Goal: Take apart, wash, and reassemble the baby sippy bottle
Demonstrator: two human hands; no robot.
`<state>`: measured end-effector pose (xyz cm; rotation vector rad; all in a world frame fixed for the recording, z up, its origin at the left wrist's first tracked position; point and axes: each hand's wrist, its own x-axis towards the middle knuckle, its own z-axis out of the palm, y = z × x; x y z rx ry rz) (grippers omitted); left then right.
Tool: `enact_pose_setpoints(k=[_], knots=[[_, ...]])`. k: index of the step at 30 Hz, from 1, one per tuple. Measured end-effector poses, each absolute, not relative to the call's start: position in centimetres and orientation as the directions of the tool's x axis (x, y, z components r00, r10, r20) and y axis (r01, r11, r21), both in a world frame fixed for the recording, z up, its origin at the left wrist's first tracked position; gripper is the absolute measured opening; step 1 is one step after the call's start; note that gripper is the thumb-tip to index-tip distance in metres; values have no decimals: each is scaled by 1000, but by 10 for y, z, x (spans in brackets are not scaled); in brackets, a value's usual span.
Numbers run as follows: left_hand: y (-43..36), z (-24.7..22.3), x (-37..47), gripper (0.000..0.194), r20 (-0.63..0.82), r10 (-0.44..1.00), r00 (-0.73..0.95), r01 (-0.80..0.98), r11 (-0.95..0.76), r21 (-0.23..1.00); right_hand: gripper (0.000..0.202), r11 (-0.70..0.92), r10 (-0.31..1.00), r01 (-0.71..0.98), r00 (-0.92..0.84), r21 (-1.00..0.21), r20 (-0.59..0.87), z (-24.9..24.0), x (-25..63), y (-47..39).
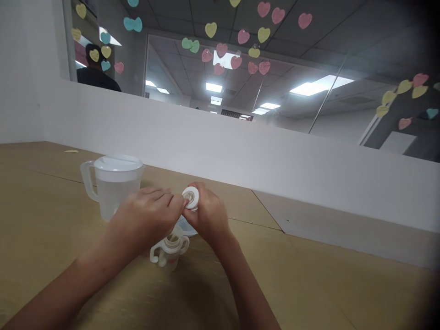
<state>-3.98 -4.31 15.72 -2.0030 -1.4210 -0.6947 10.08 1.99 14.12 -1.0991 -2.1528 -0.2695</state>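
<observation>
A small white ring-shaped cap point(191, 198) is between my hands, its round opening facing me. My right hand point(210, 213) wraps round its right side. From the left, my left hand point(147, 213) pinches at the cap's opening with fingers closed; the fingertips are partly hidden and blurred. Below my hands, an open clear bottle with two white handles point(171, 250) stands upright on the tan table point(113, 284). Part of a pale blue round object point(187, 227) shows behind the bottle, mostly hidden by my hands.
A clear pitcher point(112, 192) with a white lid and handle stands at the left, behind my left hand. A small yellow paper piece point(71, 151) lies at the back left. Behind the table rises a white wall point(206, 146) with a window bearing heart-shaped notes; a person point(96, 73) shows there.
</observation>
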Motion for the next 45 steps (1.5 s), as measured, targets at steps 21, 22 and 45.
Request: enact_pose_setpoints(k=[21,22,45], knots=[[53,109,-70,40,-291,685,667,724,-507,466,32,685,668,552,-737,-476,107,122,110,52],[55,107,-69,37,-285,658,697,692,-514,508,32,699,663,558,-740,-447,112,123,109,50],[66,95,-75,39,-211,640,739,606,-493,624,31,778,569,484,-813,-401,123,125,111,39]])
